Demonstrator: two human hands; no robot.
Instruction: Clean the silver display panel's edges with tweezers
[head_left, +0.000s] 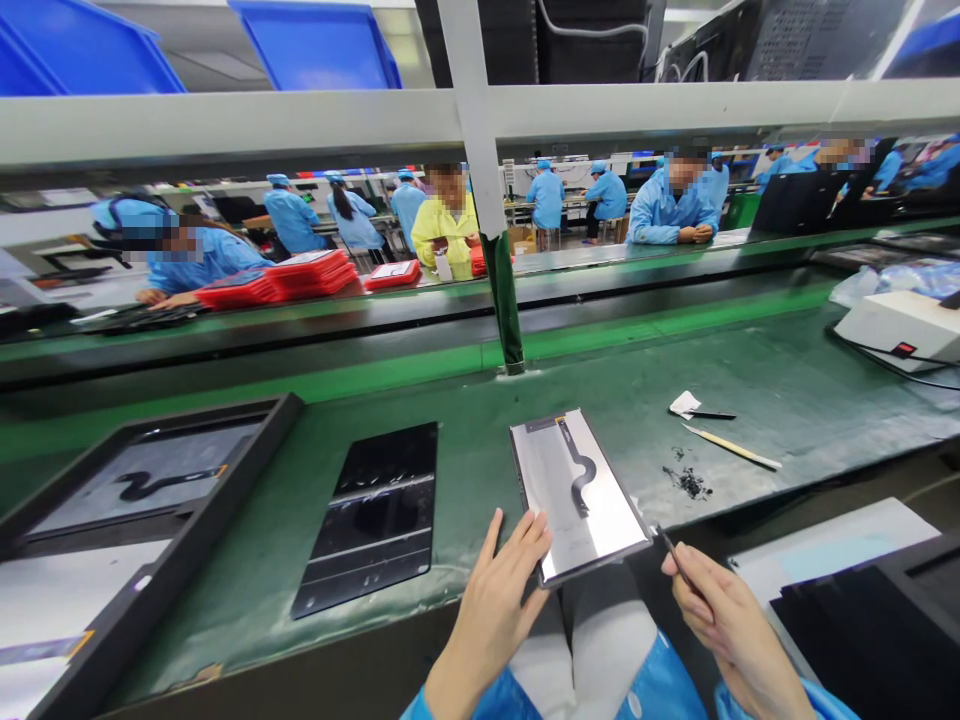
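My left hand [501, 590] steadies the near left corner of a silver display panel [577, 495] with a black flex cable on its back; its fingers curl around the panel's edge. The panel rests tilted on the near edge of the green workbench [750, 390]. My right hand [720, 610] is closed in a pinch on a thin dark tool [670, 548], whose tip touches the panel's near right corner.
A glossy black panel [375, 515] lies left of the silver one. A black tray [142, 480] with another panel sits far left. Tweezers [709, 414], a beige stick [731, 447], debris [690, 483] and a white device [900, 325] lie right. Workers sit beyond.
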